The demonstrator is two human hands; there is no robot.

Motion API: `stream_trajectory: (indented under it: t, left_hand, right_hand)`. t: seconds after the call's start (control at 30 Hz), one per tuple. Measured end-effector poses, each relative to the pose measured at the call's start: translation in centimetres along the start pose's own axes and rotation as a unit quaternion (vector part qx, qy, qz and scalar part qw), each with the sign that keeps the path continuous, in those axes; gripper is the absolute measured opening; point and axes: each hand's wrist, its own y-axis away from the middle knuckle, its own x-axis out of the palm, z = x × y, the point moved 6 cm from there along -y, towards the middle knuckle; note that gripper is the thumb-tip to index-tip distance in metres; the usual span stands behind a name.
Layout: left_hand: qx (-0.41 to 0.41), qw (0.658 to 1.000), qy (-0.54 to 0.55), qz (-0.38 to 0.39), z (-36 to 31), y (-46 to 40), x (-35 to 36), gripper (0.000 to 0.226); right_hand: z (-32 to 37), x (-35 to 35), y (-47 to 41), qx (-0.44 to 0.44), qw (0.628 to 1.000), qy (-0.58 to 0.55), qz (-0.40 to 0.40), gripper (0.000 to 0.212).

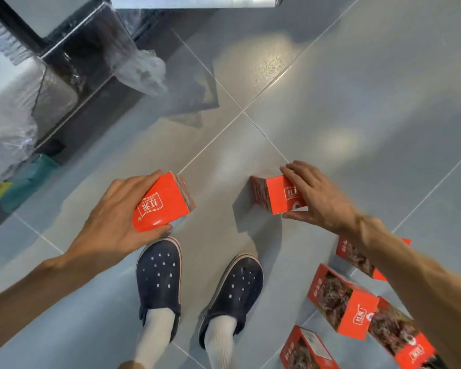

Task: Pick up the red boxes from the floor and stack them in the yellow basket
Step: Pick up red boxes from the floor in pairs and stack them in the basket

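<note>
My left hand grips a red box with white lettering, held above the grey tiled floor. My right hand grips a second red box, fingers over its far edge and thumb under the near edge. Both boxes hang in the air in front of my feet. Several more red boxes lie on the floor at the lower right, partly behind my right forearm. No yellow basket is in view.
My two feet in dark blue clogs and white socks stand at bottom centre. A dark cabinet wrapped in clear plastic film stands at upper left, with a teal item at its base. Grey tiled floor stretches to the right.
</note>
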Motion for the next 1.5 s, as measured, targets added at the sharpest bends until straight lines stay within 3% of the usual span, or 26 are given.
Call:
stream_trajectory:
  t: [0.13,0.33,0.6,0.77,0.97,1.23,1.5]
  left_hand:
    - [0.011,1.000,0.004,0.002,-1.2,0.9,-1.3,0.098]
    - [0.030,0.999,-0.005,-0.033,-6.9,2.4,-8.7,0.098]
    - [0.054,0.990,0.018,-0.127,-21.9,12.4,-30.1,0.097]
    - [0.061,0.974,-0.003,-0.219,-30.6,23.8,-44.1,0.096]
    - [0.027,0.939,0.010,-0.342,-39.5,38.1,-56.2,0.094]
    - [-0.095,0.870,-0.015,-0.484,-41.7,58.1,-59.2,0.091]
    - [-0.252,0.761,-0.018,-0.598,-40.6,81.5,-53.3,0.088]
  right_hand:
    - [1.2,-0.5,0.7,0.026,1.000,-0.007,0.004,0.093]
    - [6.1,-11.1,3.3,0.045,0.994,-0.067,-0.070,0.090]
    - [20.5,-40.8,11.4,-0.009,0.980,-0.105,-0.166,0.091]
    - [30.8,-58.3,19.2,-0.059,0.965,-0.110,-0.233,0.090]
    - [40.9,-71.9,25.7,-0.143,0.937,-0.115,-0.296,0.088]
    - [56.6,-78.7,28.3,-0.340,0.909,-0.018,-0.241,0.091]
    - [78.9,-74.8,33.7,-0.526,0.832,0.044,-0.168,0.097]
